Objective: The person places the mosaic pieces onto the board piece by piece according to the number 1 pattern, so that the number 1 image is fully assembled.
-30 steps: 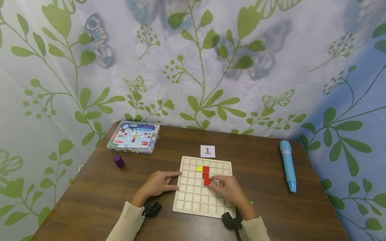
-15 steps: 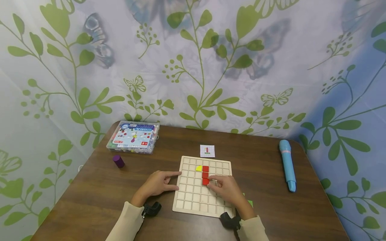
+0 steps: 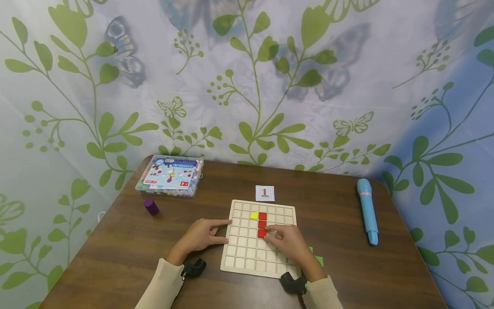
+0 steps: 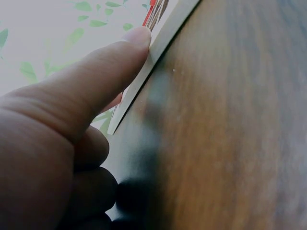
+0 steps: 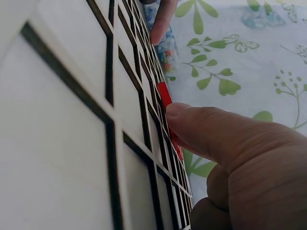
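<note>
A pale wooden grid board (image 3: 241, 253) lies on the dark wood table. My left hand (image 3: 202, 235) touches its left edge with extended thumb and forefinger; in the left wrist view the thumb (image 4: 103, 72) reaches that edge. Thumb and forefinger of my right hand (image 3: 289, 242) pinch a red square tile (image 3: 261, 233) at its right side. That tile sits lowest in a column of red squares, under a middle one (image 3: 262, 224) and a top one (image 3: 262, 216). A yellow rounded tile (image 3: 254, 215) lies left of the top red square. The right wrist view shows the thumb (image 5: 206, 127) against red.
A small printed pattern card (image 3: 265, 193) lies behind the board. Green tiles (image 3: 319, 260) show partly beside my right wrist. A clear plastic box of colored parts (image 3: 170, 176) and a purple cylinder (image 3: 151, 207) stand at left. A blue microphone (image 3: 368, 212) lies at right.
The lowest red tile has shifted slightly left, from askew into line under the other red squares, with my right fingers on it. My left hand stays at the board's edge.
</note>
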